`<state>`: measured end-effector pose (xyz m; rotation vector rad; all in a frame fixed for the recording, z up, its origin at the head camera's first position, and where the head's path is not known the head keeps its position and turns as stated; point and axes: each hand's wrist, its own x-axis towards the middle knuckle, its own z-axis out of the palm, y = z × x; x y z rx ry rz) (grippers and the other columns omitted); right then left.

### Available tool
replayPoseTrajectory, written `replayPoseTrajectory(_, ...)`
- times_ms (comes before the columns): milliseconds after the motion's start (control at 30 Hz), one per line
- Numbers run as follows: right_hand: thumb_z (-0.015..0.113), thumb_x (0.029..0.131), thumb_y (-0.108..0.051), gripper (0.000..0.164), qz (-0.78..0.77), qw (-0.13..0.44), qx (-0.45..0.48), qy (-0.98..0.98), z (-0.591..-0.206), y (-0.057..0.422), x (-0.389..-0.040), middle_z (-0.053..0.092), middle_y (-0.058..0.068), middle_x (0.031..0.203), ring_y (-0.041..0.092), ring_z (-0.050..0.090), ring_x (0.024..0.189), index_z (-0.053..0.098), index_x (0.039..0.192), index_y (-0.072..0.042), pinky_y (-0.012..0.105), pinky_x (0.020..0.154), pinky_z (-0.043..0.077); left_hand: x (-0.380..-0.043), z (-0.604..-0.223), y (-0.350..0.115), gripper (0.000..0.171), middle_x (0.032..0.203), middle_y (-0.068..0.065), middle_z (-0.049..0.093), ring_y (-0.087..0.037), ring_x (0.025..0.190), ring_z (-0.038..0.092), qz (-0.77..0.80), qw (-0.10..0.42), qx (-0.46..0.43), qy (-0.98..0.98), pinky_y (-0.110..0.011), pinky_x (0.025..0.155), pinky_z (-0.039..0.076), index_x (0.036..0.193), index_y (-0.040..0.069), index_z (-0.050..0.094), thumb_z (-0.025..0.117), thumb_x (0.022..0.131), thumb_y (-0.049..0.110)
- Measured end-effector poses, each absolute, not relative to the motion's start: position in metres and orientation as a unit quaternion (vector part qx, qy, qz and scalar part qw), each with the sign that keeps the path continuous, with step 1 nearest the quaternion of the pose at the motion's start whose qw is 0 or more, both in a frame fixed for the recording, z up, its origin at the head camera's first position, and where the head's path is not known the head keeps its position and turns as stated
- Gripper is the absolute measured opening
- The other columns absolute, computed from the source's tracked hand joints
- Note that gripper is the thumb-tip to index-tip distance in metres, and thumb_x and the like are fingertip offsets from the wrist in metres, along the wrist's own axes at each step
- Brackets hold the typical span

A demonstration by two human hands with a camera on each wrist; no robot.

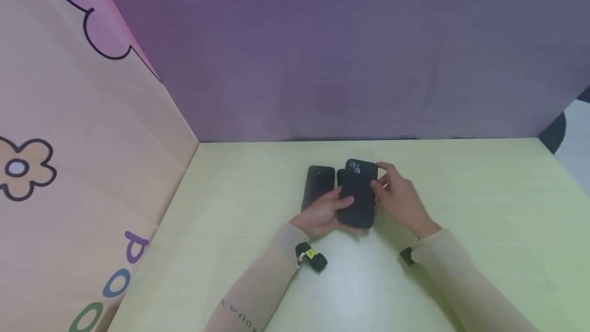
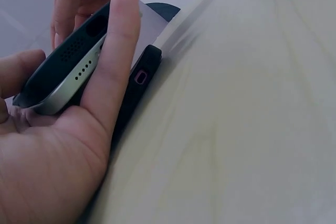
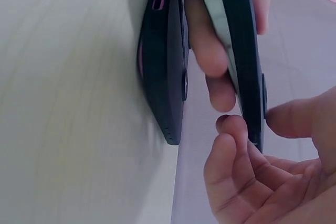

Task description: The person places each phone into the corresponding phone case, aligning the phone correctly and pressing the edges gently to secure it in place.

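Observation:
My left hand (image 1: 320, 214) grips a smartphone, seen by its silver edge (image 2: 71, 85), together with the dark phone case (image 1: 358, 196) over its back. The thumb lies on the case and the fingers are underneath. A gap shows between phone and case along the bottom edge in the left wrist view. My right hand (image 1: 398, 199) pinches the upper right edge of the case (image 3: 248, 51), close to the camera cutout, thumb on the back and fingers on the other side. Both hands hold it tilted above the table.
A dark phone-shaped thing (image 1: 319, 181) lies flat on the pale table (image 1: 230, 193) to the left. Another dark one (image 1: 340, 174), mostly hidden, shows behind the held case. In the right wrist view a black case (image 3: 160, 72) with a pink-rimmed port lies close by. A purple wall (image 1: 345, 65) stands behind.

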<state>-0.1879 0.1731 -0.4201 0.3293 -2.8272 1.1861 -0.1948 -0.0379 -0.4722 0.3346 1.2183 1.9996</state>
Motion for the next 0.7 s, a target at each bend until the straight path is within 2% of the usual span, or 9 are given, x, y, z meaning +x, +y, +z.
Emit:
replayPoseTrajectory(200, 0.046, 0.109, -0.019, 0.043, 0.394, 0.037, 0.090, -0.914, -0.422, 0.177, -0.190, 0.071, 0.023, 0.101, 0.021, 0.066, 0.073, 0.045, 0.148, 0.000, 0.030, 0.063, 0.052, -0.196, -0.474, -0.040, 0.051, 0.155, -0.023, 0.046, -0.051, 0.136, 0.051, 0.772, 0.393, 0.136, 0.481, -0.062, 0.094, 0.057, 0.159, 0.032, 0.034, 0.042, 0.110, 0.019)
replayPoseTrajectory(400, 0.043, 0.111, -0.025, 0.038, 0.430, 0.035, 0.064, -0.900, -0.425, 0.183, -0.194, 0.073, 0.025, 0.105, 0.025, 0.072, 0.079, 0.054, 0.139, -0.002, 0.029, 0.069, 0.054, -0.196, -0.476, -0.040, 0.050, 0.148, -0.029, 0.052, -0.050, 0.130, 0.057, 0.765, 0.398, 0.145, 0.485, -0.062, 0.092, 0.058, 0.158, 0.030, 0.037, 0.044, 0.109, 0.020)
replayPoseTrajectory(533, 0.042, 0.111, -0.028, 0.039, 0.468, 0.016, 0.036, -0.883, -0.427, 0.187, -0.197, 0.072, 0.026, 0.113, 0.018, 0.072, 0.078, 0.057, 0.135, -0.002, 0.025, 0.072, 0.056, -0.196, -0.476, -0.040, 0.049, 0.145, -0.032, 0.054, -0.050, 0.129, 0.058, 0.759, 0.403, 0.154, 0.489, -0.061, 0.091, 0.059, 0.157, 0.029, 0.038, 0.045, 0.109, 0.022)
replayPoseTrajectory(700, 0.042, 0.111, -0.026, 0.038, 0.500, -0.004, 0.015, -0.866, -0.428, 0.189, -0.199, 0.070, 0.026, 0.115, 0.010, 0.067, 0.075, 0.058, 0.132, 0.001, 0.021, 0.070, 0.058, -0.196, -0.477, -0.040, 0.048, 0.145, -0.033, 0.053, -0.050, 0.130, 0.057, 0.753, 0.404, 0.168, 0.491, -0.059, 0.091, 0.059, 0.156, 0.027, 0.038, 0.044, 0.109, 0.021)
